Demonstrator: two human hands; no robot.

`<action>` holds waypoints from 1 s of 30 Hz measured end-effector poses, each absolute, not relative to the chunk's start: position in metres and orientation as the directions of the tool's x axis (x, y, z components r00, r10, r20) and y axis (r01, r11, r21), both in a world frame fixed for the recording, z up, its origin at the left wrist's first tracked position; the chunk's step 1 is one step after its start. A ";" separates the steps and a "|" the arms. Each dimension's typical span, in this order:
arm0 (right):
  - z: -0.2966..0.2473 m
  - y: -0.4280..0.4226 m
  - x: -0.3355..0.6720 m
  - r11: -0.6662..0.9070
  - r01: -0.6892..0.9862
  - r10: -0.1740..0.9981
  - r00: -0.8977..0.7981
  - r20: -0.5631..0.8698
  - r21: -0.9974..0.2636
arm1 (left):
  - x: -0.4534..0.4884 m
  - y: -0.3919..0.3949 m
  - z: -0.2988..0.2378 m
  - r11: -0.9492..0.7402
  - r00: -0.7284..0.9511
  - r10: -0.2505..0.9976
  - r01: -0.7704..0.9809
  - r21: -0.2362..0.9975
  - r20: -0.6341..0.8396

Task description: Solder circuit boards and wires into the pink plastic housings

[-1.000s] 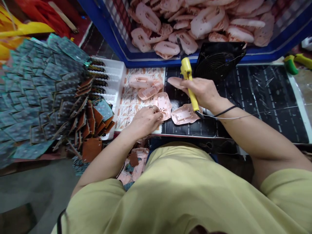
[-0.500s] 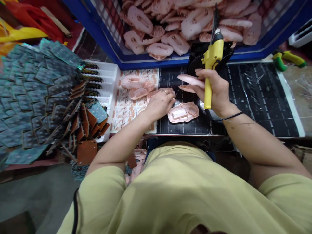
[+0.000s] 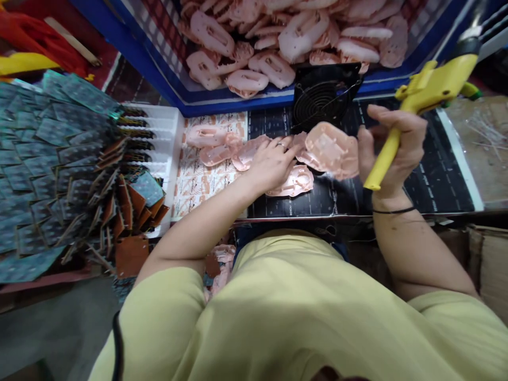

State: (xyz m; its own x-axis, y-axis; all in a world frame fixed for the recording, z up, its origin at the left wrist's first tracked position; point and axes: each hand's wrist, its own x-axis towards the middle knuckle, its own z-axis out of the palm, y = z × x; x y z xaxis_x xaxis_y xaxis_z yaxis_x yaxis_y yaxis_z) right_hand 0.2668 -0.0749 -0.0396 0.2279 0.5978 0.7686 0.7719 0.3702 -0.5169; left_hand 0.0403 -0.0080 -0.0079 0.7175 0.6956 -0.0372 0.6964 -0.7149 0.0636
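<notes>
Gun (image 3: 434, 90) is swung right, away from the shells (image 3: 296, 182), gripped by right hand (image 3: 400, 148); any grasp by left hand (image 3: 273, 164) can't be told

Your bench (image 3: 301, 217): black mat (image 3: 436, 180) with printed lines and lettering, centre and right; patterned sheet (image 3: 190, 185) left of it. On the sheet: one pink shell (image 3: 204, 136), with a second pink shell (image 3: 214, 155) touching its near side. Third pink shell (image 3: 245, 154) by the seam of sheet and mat, partly covered. Fourth pink shell (image 3: 298, 181) on the mat towards your front edge, inner side up. Black fan (image 3: 325, 100) upright at the mat's far side. White ribbed tray (image 3: 170, 127) bordering the sheet's left. Beyond the mat's right border, brown surface (image 3: 472, 174) bearing loose thin strands (image 3: 486, 129).
</notes>
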 end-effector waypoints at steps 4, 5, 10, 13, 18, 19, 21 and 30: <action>-0.060 -0.091 0.290 0.266 0.797 0.571 0.324 0.754 -0.543 | 0.065 0.008 -0.010 -0.759 0.755 0.644 0.651 0.023 -0.118; -0.066 -0.097 0.292 0.275 0.783 0.590 0.321 0.741 -0.558 | 0.069 0.011 -0.011 -0.766 0.761 0.636 0.643 0.019 -0.127; -0.076 -0.136 0.276 0.339 0.815 0.775 0.041 0.631 -0.470 | 0.075 0.015 -0.012 -0.773 0.767 0.631 0.635 -0.006 -0.114; -0.076 -0.152 0.268 0.291 0.905 0.828 -0.076 0.556 -0.310 | 0.078 0.014 -0.010 -0.788 0.782 0.614 0.615 -0.027 -0.106; -0.086 -0.152 0.284 0.237 0.931 0.790 -0.017 0.613 -0.278 | 0.089 0.015 -0.006 -0.895 0.889 0.445 0.442 -0.056 -0.104; -0.088 -0.150 0.288 0.238 0.929 0.778 -0.008 0.629 -0.283 | 0.091 0.015 -0.005 -0.914 0.907 0.405 0.399 -0.072 -0.113; -0.092 -0.146 0.295 0.247 0.924 0.768 -0.003 0.640 -0.292 | 0.095 0.018 -0.005 -0.937 0.931 0.345 0.333 -0.109 -0.119; -0.101 -0.142 0.301 0.278 0.908 0.781 -0.025 0.624 -0.312 | 0.082 0.032 -0.011 -0.966 0.968 0.226 0.207 -0.156 -0.114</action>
